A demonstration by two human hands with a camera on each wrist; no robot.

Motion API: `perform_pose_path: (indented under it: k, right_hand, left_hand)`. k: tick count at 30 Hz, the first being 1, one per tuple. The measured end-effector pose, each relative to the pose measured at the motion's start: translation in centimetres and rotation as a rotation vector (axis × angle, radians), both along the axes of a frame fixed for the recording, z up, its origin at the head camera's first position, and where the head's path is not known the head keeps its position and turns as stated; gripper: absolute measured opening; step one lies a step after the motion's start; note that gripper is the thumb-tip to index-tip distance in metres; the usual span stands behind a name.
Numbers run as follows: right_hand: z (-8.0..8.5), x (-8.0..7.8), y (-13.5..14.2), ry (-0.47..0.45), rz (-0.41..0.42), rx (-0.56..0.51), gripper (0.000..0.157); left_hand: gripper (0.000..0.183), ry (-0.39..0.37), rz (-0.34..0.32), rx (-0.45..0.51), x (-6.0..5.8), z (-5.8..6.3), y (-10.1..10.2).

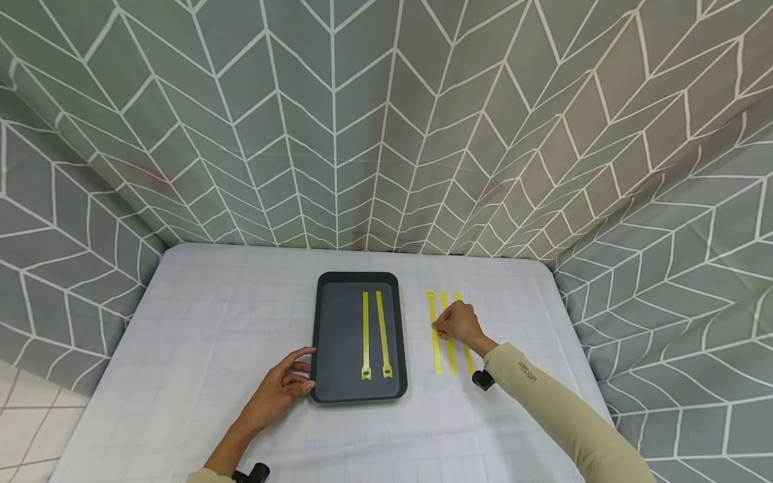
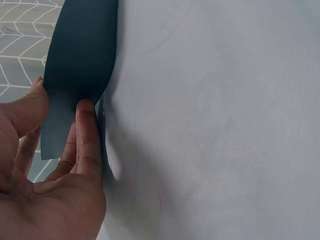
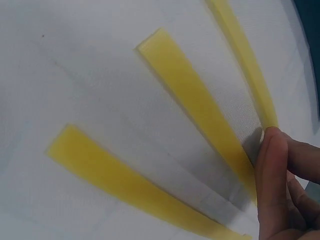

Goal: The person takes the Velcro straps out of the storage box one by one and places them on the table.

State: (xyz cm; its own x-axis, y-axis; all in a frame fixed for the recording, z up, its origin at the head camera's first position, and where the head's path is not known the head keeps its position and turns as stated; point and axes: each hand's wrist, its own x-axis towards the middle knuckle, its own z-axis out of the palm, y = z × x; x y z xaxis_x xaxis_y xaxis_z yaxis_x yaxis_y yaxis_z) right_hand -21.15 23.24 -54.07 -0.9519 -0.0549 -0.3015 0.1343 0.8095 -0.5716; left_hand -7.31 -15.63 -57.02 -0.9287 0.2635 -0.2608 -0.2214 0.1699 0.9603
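My left hand [image 1: 276, 390] touches the left side of a dark grey tray [image 1: 337, 335]; in the left wrist view its fingers [image 2: 88, 145] rest along the tray's outer wall [image 2: 82, 55]. Two yellow cable ties [image 1: 365, 332] lie lengthwise in the tray, slotted heads toward me. Right of the tray, my right hand [image 1: 460, 323] pinches the leftmost of three yellow cable ties [image 1: 437, 355] around its middle. The right wrist view shows this tie [image 3: 245, 55] meeting the fingertips. Under the hand pass the other two ties [image 3: 195, 105], partly hidden, with their heads away from me.
A white cloth [image 1: 211, 315] covers the table. Patterned grey curtains [image 1: 362, 134] hang behind it and on both sides. Tiled floor [image 1: 30, 409] shows at the lower left. Small black devices [image 1: 483, 380] sit at both wrists.
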Motion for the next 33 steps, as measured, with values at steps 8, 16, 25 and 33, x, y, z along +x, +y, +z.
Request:
perform_pose_path:
  k: [8, 16, 25, 33]
  right_hand:
    - [0.3, 0.0, -0.2, 0.025, 0.037, 0.044, 0.021]
    - [0.3, 0.2, -0.2, 0.037, 0.039, 0.031, 0.018]
    - [0.9, -0.2, -0.4, 0.045, 0.017, 0.018, 0.015]
    - [1.4, -1.0, -0.4, 0.151, 0.075, -0.030, 0.013]
  left_hand:
    - [0.066, 0.010, -0.010, 0.011, 0.0, 0.0, -0.1]
    - [0.066, 0.009, -0.007, 0.013, 0.0, 0.1, -0.1]
    - [0.066, 0.001, 0.001, 0.006, 0.1, 0.0, -0.2]
    - [0.066, 0.007, -0.001, 0.018, 0.1, 0.0, -0.2]
